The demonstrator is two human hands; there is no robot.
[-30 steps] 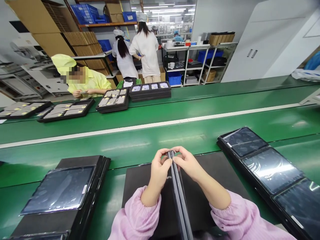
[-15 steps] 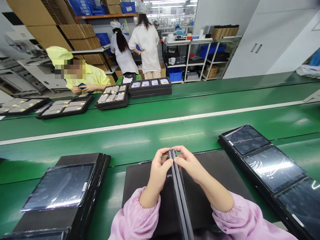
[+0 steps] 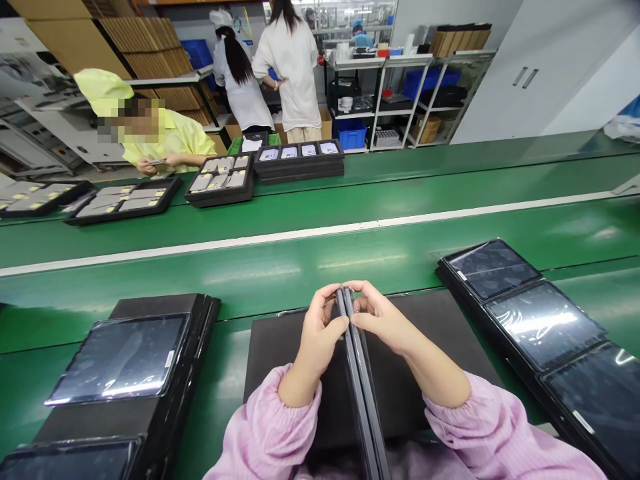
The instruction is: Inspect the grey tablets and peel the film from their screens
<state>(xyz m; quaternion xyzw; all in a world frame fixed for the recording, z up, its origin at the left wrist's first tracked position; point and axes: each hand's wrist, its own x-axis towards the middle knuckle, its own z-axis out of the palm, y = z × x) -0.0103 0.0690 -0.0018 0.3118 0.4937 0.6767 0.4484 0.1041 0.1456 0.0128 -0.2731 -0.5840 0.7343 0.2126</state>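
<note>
Two thin dark flat panels [image 3: 361, 387] held on edge back to back over a black mat [image 3: 280, 360] on the green belt, left hand [image 3: 320, 333] and right hand [image 3: 383, 320] pinching their far end from either side, fingers curled, pink-sleeved forearms converging.

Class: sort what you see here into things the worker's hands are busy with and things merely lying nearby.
In hand:
left hand
right hand
two thin dark panels, held edge-up together
black mat beneath

Lying about:
wrapped screens at right
screen on tray stack at left
far trays
</note>
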